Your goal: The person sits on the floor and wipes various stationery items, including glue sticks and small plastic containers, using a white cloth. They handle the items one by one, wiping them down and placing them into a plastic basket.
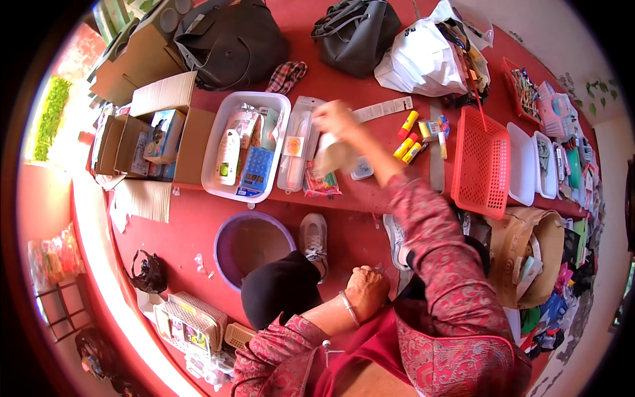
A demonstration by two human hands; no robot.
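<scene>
My right hand (336,120) reaches over the red ledge beside a long clear plastic case (291,165). Just below its fingers is a pale, motion-smeared item (335,156) that it seems to hold; its kind cannot be made out. Close to my lap, my left hand (368,290) is closed in a fist, and whatever it may hold is hidden. A white tub (210,149) of packets, a white bottle and a blue calculator-like item stands left of the case. Yellow and red glue-stick-like tubes (407,124) lie to the right, near a small clear box (362,168).
An open cardboard box (198,142) stands at the left, with dark bags (231,43) behind. On the right are a red perforated basket (481,165), white trays (522,165) and a brown carton (552,264). A purple basin (221,248) sits on the floor by my knee.
</scene>
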